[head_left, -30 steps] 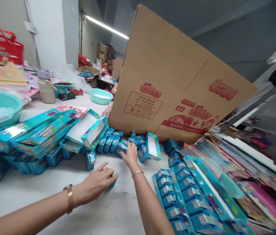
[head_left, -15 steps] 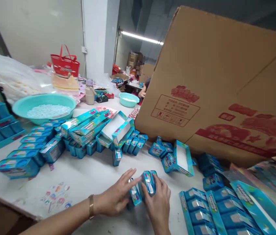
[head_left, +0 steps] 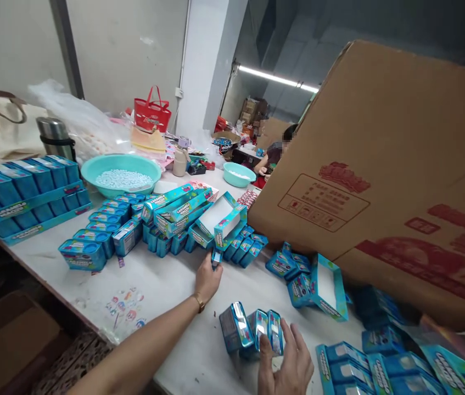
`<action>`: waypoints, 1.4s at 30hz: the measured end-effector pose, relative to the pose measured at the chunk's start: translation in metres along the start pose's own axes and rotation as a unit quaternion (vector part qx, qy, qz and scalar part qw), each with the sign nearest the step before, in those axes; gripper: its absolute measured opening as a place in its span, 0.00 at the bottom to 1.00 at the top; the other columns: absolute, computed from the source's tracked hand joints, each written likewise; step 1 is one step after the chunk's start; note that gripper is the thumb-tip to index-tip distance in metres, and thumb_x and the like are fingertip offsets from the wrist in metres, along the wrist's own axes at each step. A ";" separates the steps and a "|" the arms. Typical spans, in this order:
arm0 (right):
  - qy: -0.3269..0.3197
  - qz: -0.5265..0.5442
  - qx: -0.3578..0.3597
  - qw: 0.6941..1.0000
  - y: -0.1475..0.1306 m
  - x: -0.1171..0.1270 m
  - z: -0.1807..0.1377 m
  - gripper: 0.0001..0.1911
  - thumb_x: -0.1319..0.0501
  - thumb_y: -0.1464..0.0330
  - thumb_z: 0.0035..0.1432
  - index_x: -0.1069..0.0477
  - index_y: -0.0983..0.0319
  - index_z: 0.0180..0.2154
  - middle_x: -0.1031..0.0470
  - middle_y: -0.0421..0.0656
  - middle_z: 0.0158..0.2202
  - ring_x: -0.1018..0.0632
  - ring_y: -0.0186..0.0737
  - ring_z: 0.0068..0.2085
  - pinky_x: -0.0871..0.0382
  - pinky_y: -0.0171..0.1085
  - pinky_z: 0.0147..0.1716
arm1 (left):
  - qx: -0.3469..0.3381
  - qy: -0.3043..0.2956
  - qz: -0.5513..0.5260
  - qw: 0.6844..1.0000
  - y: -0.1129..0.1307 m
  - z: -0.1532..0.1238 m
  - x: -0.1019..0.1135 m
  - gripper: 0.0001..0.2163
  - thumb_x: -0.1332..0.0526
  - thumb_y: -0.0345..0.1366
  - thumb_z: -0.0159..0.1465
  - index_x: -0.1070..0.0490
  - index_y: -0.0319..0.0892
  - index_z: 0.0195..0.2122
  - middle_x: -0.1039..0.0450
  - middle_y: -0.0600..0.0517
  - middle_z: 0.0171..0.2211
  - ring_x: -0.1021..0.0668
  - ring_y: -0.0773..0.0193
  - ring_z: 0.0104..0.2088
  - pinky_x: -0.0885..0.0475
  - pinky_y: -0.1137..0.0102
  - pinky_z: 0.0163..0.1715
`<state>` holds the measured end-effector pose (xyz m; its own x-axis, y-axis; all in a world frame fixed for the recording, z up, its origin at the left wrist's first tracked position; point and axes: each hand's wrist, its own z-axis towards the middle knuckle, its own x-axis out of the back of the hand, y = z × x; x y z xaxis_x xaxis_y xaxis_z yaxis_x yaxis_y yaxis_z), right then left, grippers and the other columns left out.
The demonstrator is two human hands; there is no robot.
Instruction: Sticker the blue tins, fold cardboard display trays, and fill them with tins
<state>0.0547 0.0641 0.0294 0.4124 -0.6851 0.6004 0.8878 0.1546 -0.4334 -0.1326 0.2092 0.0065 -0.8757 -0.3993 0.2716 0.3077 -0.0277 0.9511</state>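
Note:
My left hand (head_left: 208, 278) is stretched forward, fingers closed around a small blue box (head_left: 216, 257) at the foot of a pile of printed display trays (head_left: 183, 211). Much of that box is hidden by the hand. Nearer to me, three blue boxes stand side by side: a left one (head_left: 236, 328), a middle one (head_left: 259, 329) and a right one (head_left: 275, 331). Beside the right one is my right hand (head_left: 287, 359), thumb and fingers apart. The thumb overlaps the boxes' front; whether it touches them I cannot tell.
Rows of blue boxes (head_left: 86, 252) and stacked filled trays (head_left: 37, 227) stand to the left. Behind are a turquoise basin (head_left: 88, 170) of small pale pieces and a second basin (head_left: 236, 174). A large carton (head_left: 380, 137) closes off the right; a person sits beyond.
My left hand has left the near boxes and reached forward to the lone box by the trays. My right hand has loosened beside the three standing boxes. The view has swung left.

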 end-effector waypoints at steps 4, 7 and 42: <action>-0.049 0.083 0.075 0.993 -0.045 0.008 0.022 0.22 0.42 0.57 0.64 0.31 0.61 0.55 0.32 0.56 0.56 0.30 0.58 0.56 0.35 0.53 0.52 | -0.012 -0.054 0.015 0.998 -0.007 -0.036 0.035 0.25 0.43 0.34 0.62 0.37 0.43 0.62 0.23 0.42 0.51 0.21 0.48 0.50 0.29 0.57 0.50; -0.163 0.102 0.146 0.970 -0.093 -0.012 0.045 0.20 0.42 0.61 0.65 0.33 0.59 0.57 0.30 0.53 0.55 0.29 0.53 0.55 0.32 0.49 0.51 | -0.045 -0.118 0.000 0.992 -0.013 -0.082 0.052 0.27 0.44 0.33 0.63 0.40 0.46 0.64 0.29 0.44 0.59 0.26 0.49 0.57 0.31 0.56 0.55; -0.186 -0.022 0.432 0.883 -0.253 -0.172 0.157 0.28 0.37 0.65 0.60 0.37 0.60 0.61 0.42 0.56 0.65 0.43 0.59 0.65 0.49 0.58 0.61 | -0.218 0.030 0.590 0.777 -0.010 0.057 0.278 0.18 0.45 0.30 0.62 0.30 0.36 0.53 0.26 0.38 0.46 0.32 0.39 0.57 0.53 0.36 0.62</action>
<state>-0.2086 0.2544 0.1408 0.2698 -0.4485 0.8521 0.6634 0.7280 0.1731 -0.4002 0.1506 0.0812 0.1268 -0.4243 0.8966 0.9912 0.0887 -0.0983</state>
